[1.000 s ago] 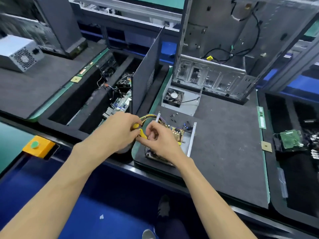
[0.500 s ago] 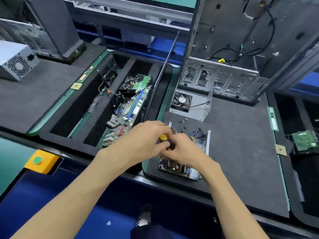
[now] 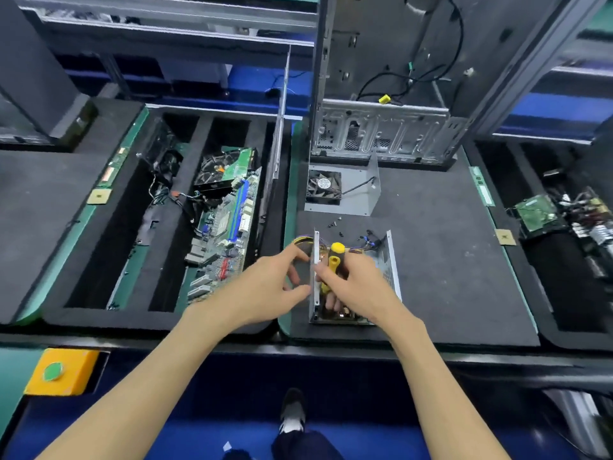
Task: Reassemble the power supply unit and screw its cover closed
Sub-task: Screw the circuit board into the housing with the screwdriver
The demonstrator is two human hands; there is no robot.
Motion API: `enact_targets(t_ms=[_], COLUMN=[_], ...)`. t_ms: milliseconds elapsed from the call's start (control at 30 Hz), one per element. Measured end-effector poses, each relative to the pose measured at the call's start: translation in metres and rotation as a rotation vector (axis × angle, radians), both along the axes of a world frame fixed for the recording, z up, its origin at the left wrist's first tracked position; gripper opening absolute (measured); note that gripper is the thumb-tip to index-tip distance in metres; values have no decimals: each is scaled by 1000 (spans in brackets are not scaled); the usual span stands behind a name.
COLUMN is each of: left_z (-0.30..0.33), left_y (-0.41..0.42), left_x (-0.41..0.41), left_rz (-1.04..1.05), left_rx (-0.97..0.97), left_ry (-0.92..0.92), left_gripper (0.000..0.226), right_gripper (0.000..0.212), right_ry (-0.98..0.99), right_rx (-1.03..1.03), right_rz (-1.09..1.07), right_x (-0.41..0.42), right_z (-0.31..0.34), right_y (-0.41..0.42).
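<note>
Head view: the open power supply unit [image 3: 381, 260] sits at the mat's [image 3: 447, 260] near-left corner. The right hand [image 3: 356, 283] grips a yellow screwdriver [image 3: 335, 257] inside it; the left hand [image 3: 275, 283], fingers loose, steadies its left wall. Thin sheet metal, probably sharp-edged and light: best held by the side walls, clear of the board.

The power supply unit [image 3: 355, 277] lies open near the front edge of a dark grey mat [image 3: 441, 260], a shallow metal tray with upright side walls, a perforated right wall and a circuit board with yellow and purple wires bunched at its far end. A yellow-and-black screwdriver [image 3: 333, 260] stands upright inside it, its shaft hidden. Its cover [image 3: 348, 190], a bent sheet of grey metal with a black fan fixed to it, lies apart on the mat farther back, and a few small dark screws [image 3: 335, 224] lie loose between cover and unit.
</note>
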State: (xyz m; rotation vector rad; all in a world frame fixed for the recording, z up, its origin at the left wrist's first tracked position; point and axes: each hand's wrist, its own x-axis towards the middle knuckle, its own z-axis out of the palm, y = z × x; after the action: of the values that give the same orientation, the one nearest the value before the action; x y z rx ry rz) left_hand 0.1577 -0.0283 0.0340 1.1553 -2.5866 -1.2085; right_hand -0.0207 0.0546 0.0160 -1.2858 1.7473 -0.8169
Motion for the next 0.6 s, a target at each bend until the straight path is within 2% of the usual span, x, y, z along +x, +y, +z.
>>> enact_targets(t_ms=[100, 200, 300, 433, 600], left_z=[-9, -19, -30, -41, -38], left_y=[4, 7, 14, 23, 36], left_x=[1, 2, 2, 3, -12], left_rz=[39, 114, 152, 219, 242], left_rx=[35, 119, 191, 283, 297], left_ry=[-30, 19, 60, 124, 164], left_gripper=[56, 60, 57, 51, 46], right_gripper=[29, 39, 22, 20, 12], right_ry=[-85, -124, -109, -100, -130], right_rx=[-25, -86, -141, -155, -166], right_rz=[-140, -281, -375, -436, -454], right_x=[4, 15, 25, 38, 38], right_z=[2, 4, 4, 7, 8], right_y=[12, 24, 41, 59, 78])
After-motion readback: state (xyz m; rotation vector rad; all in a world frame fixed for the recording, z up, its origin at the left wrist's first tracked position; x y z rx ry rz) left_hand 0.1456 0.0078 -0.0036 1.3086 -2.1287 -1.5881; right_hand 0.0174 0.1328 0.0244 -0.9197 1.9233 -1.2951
